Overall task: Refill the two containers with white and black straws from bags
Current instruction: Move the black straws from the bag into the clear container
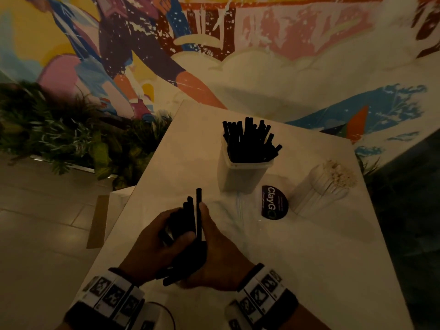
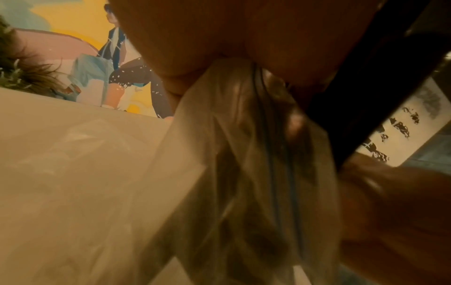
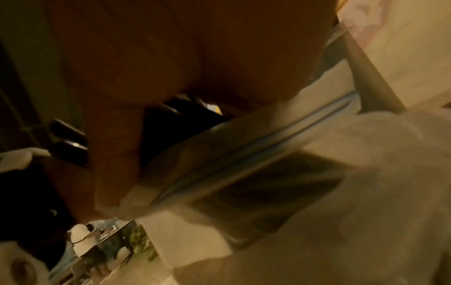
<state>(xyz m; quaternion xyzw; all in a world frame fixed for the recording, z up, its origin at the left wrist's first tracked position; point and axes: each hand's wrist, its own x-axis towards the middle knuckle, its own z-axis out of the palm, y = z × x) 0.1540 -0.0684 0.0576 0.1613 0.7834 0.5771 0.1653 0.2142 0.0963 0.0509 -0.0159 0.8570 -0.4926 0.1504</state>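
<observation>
Both hands hold one bundle of black straws (image 1: pixel 190 225) low over the white table (image 1: pixel 309 258), its tips pointing away from me. My left hand (image 1: pixel 166 234) wraps it from the left and my right hand (image 1: pixel 209 236) from the right, thumb along one straw. A clear zip bag (image 2: pixel 244 154) hangs crumpled right under the left palm, and its zip strip (image 3: pixel 256 146) shows by the right palm. Whether a hand also pinches the bag I cannot tell. A pale square container (image 1: pixel 245 172) full of black straws stands further back. To its right is a clear container of white straws (image 1: pixel 326 184).
A round black ClayGo label (image 1: pixel 273 202) lies on clear plastic between the two containers. Green plants (image 1: pixel 59 134) border the table's left side, above a tiled floor (image 1: pixel 47 222). A painted mural wall (image 1: pixel 262 55) stands close behind the table.
</observation>
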